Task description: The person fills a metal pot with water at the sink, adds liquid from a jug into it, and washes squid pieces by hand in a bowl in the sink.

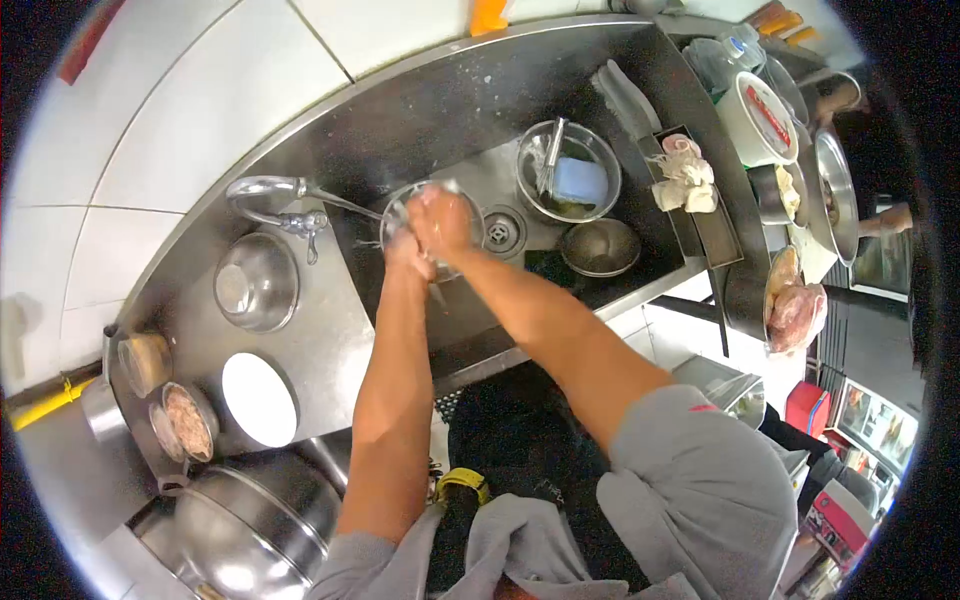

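Both of my hands are together in the sink, over a metal bowl (390,212) beneath the running tap (275,190). My right hand (442,222) is closed, its fingers curled, with a whitish bit at its far edge that I cannot make out. Pressed close to it, my left hand (408,256) is partly hidden and blurred. A thin stream of water reaches the bowl from the left. Right of the hands, the sink drain (502,232) shows in the basin. Another metal bowl (527,190) holds a blue sponge (580,180) and a metal utensil.
A dark round bowl (600,247) sits at the sink's right. Raw meat pieces (686,175) rest on a narrow ledge. On the left counter are an upturned metal bowl (256,282), a white plate (259,399) and a container of minced food (188,420). A white tub (757,120) stands right.
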`<state>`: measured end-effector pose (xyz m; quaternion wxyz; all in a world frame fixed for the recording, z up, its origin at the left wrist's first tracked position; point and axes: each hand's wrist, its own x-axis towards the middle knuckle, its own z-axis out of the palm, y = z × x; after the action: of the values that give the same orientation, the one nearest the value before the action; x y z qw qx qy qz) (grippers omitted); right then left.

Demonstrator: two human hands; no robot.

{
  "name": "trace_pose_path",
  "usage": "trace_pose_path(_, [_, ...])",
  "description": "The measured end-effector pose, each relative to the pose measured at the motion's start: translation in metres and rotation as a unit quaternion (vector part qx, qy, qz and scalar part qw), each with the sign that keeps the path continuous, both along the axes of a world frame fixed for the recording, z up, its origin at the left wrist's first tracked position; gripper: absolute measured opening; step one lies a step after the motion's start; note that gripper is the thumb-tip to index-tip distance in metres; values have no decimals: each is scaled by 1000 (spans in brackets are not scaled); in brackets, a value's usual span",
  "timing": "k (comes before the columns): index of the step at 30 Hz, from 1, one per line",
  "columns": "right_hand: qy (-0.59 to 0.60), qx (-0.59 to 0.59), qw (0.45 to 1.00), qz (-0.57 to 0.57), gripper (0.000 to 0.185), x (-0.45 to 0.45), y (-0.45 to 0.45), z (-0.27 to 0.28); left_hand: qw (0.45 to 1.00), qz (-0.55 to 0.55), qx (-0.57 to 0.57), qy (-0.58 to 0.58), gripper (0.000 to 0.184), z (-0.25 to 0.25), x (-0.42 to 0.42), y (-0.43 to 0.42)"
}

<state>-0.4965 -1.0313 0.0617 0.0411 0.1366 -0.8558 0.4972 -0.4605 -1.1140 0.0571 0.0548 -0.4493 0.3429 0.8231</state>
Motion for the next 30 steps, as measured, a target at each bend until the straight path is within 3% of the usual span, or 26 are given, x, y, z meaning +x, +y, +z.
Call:
trace_pose_path(1, [-29, 52, 998, -13, 26, -11, 7, 14, 994, -102, -39, 24, 36, 5, 8, -3])
trace_pose_path(4, [-75, 162, 984, 19, 26, -30, 13, -12, 997, -68, 0, 43, 41, 8, 16, -18])
trace_pose_path(5, [15, 245, 968, 45, 24, -8, 11, 18, 992, -115, -61, -4, 40, 34, 13, -16])
trace_pose_path(6, [-20, 271, 952, 144, 24, -8, -5, -16, 979, -164, -115, -43, 40, 63, 13, -7])
trace_pose_path(7, [-59, 286, 925, 242, 26, -9, -21, -53, 989, -141, -48, -3, 42, 62, 18, -9])
trace_pose_path(8, [-67, 288, 945, 141, 29, 17, -31, -9, 978, -117, 85, 152, 46, -6, 18, -32])
trace_pose_path(9, [-57, 77, 986, 136, 30, 32, -24, 8, 959, -133, 113, 223, 45, -21, 11, -35])
trace_pose_path(11, [-200, -81, 972, 90, 26, 46, -14, 66, 957, -120, 120, 233, 43, 16, 6, -8])
trace_pose_path(12, [-205, -133, 963, 114, 33, 32, 5, 87, 957, -115, 123, 238, 42, 30, 6, -1])
trace_pose_path(16, [-284, -249, 925, -41, 50, -9, 36, 64, 954, -102, 124, 251, 38, 63, 16, 13])
trace_pose_path(18, [-388, -404, 828, -20, 47, -15, 49, 60, 972, -66, 112, 194, 43, 77, 11, 17])
trace_pose_path(20, [-480, -540, 691, 11, 45, -13, 56, 63, 980, -30, 130, 145, 45, 114, 15, 32])
trace_pose_path(21, [-484, -563, 666, 68, 46, -11, 56, 64, 969, -40, 136, 202, 44, 98, 16, 27])
trace_pose_path(23, [-285, -369, 879, 105, 42, 9, 38, 72, 957, -63, 147, 242, 46, 63, 19, 7])
trace_pose_path(24, [-170, -252, 946, 117, 40, 20, 30, 75, 950, -75, 153, 263, 47, 35, 21, -9])
trace_pose_path(25, [-38, -186, 970, 152, 37, 28, 28, 73, 901, -131, 71, 407, 54, -26, 25, -38])
trace_pose_path(27, [224, -43, 951, 209, 34, 37, 26, 77, 899, -44, 97, 426, 53, 8, 27, -8])
trace_pose_path(30, [274, -10, 952, 137, 28, 46, 46, 106, 956, -48, 96, 274, 53, 56, 26, 6])
